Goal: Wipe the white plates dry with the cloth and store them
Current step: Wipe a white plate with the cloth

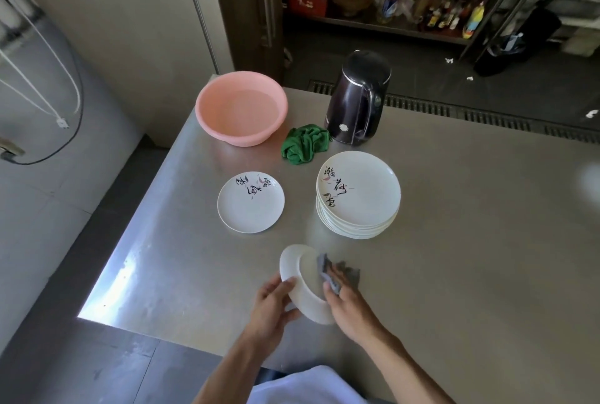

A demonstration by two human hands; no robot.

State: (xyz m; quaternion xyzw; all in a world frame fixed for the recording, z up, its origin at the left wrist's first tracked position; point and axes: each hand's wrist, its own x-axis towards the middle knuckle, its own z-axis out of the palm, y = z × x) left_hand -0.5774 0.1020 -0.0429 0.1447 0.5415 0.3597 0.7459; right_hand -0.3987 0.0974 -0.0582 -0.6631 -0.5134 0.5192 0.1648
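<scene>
**Plates: one mid-wipe, nothing stored yet**

Scanning left to right across the steel table point(470, 241):

- Pink basin point(241, 108) sits at the far left corner, looks like it has water in it. Not in play.
- Single plate point(250, 205) lies flat on its own, in front of the basin. My read: that's your one finished plate, the start of the dry pile. Can't confirm it's dry from this view.
- Your left hand point(272, 303) grips the held plate point(303, 290) by its near rim, fingers curled round the edge. The plate is tilted up, off the table, close to the front edge.
- Green cloth point(303, 144) is crumpled between basin and kettle, untouched.
- Grey cloth point(328, 270) is bunched against the plate's far face. Your right hand point(347, 303) grasps it and presses it to the plate.
- Kettle point(355, 101) stands behind the stack, irrelevant.
- Stack point(357, 196) of plates, several deep, sits right of the single plate. Probably the backlog.

Status as I judge it: early. Roughly one done, one in progress, the whole stack left. No plate is put away, and the storage spot isn't evident in view.
</scene>
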